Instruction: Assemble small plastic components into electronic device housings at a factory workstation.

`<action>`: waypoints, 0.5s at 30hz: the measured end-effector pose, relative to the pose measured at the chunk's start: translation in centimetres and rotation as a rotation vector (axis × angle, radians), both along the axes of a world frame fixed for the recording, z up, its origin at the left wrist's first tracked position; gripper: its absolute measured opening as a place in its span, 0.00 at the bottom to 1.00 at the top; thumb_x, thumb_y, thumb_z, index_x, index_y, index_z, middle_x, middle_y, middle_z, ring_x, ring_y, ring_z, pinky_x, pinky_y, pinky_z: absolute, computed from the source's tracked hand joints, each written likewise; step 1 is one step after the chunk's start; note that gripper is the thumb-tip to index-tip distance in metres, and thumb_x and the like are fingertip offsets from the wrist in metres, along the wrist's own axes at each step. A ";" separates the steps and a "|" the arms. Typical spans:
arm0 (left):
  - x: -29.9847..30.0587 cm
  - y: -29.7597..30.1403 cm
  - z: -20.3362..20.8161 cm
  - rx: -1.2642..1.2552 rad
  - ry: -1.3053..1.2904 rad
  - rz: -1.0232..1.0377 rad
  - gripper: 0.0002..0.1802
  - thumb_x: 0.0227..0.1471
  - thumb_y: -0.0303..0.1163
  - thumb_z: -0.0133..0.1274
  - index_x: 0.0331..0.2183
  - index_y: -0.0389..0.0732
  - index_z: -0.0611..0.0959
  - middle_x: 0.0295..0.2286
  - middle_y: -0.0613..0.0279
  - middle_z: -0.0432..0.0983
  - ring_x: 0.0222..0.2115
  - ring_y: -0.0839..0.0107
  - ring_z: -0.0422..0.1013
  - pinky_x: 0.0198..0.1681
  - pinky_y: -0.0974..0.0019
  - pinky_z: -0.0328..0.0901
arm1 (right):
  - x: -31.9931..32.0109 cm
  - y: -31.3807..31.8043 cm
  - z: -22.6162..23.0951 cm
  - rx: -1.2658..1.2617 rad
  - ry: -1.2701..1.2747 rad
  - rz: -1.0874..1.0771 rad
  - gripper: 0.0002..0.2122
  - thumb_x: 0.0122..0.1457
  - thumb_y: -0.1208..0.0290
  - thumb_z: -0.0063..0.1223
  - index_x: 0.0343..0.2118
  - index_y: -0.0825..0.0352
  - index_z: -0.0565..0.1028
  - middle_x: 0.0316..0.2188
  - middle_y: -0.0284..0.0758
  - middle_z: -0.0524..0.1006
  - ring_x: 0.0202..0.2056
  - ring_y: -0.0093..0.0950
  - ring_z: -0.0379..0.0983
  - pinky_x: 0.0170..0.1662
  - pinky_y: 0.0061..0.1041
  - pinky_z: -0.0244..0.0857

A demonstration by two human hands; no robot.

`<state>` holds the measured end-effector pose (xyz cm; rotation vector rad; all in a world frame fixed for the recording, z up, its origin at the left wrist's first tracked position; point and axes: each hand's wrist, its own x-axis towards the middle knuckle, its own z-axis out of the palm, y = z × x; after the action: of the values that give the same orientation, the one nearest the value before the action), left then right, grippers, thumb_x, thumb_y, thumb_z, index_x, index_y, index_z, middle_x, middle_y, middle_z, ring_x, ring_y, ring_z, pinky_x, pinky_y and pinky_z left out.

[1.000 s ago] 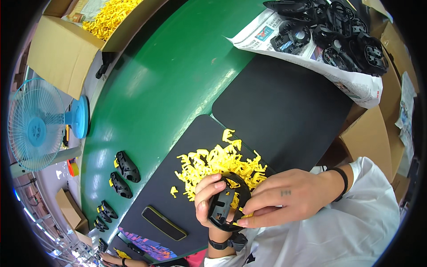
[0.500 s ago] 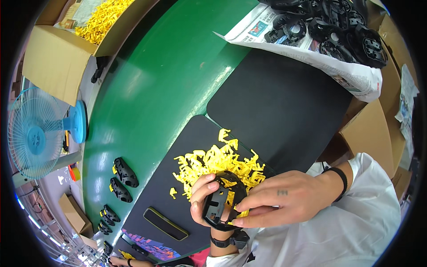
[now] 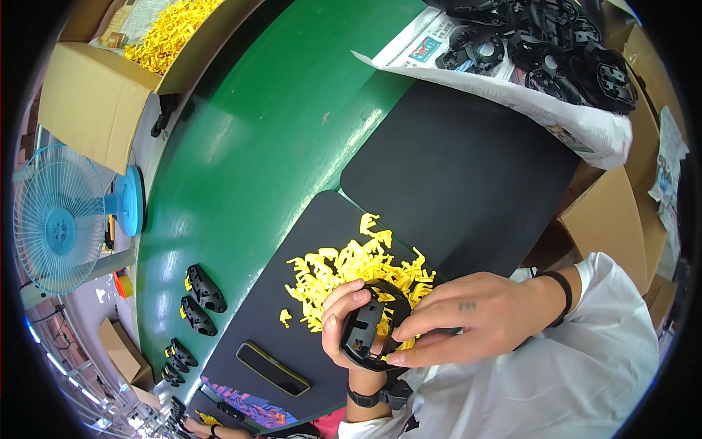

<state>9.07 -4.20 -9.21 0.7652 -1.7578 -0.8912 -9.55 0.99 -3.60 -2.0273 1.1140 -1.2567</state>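
My left hand (image 3: 338,322) is wrapped round a black curved plastic shell (image 3: 358,333), its open side facing up with cut-outs and ribs showing. The fingers of my right hand (image 3: 461,314) are bent in at the shell's right rim, pinched together. A bit of yellow shows at their tips, seemingly a small yellow plastic clip (image 3: 385,358), mostly covered by the fingers. Just beyond the shell lies a loose pile of yellow plastic clips (image 3: 329,271), partly hidden by the shell and my hands.
Black mats (image 3: 453,168) lie on a green work surface (image 3: 256,124). A phone (image 3: 273,368) rests left of my hands. Black shells with yellow clips (image 3: 206,288) stand farther left. Newspaper (image 3: 409,55) bears black parts (image 3: 548,51). Cartons (image 3: 91,110) and a blue fan (image 3: 60,228) flank the surface.
The black shell has turned slightly in my left hand and shifted a little to the right. My right fingertips have moved slightly along its rim, and less yellow shows inside the shell.
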 end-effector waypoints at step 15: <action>-1.5 -0.9 -0.2 0.241 0.173 -0.155 0.58 0.37 0.52 0.69 0.61 0.35 0.58 0.43 0.46 0.71 0.44 0.53 0.71 0.48 0.54 0.68 | -1.7 -0.8 0.0 0.147 0.000 -0.064 0.19 0.46 0.78 0.59 0.44 0.52 0.80 0.38 0.24 0.74 0.32 0.19 0.73 0.28 0.18 0.70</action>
<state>7.53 -5.15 -9.41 0.6882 -1.5908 -1.2532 -11.22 0.16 -3.60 -1.8966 1.2422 -1.1692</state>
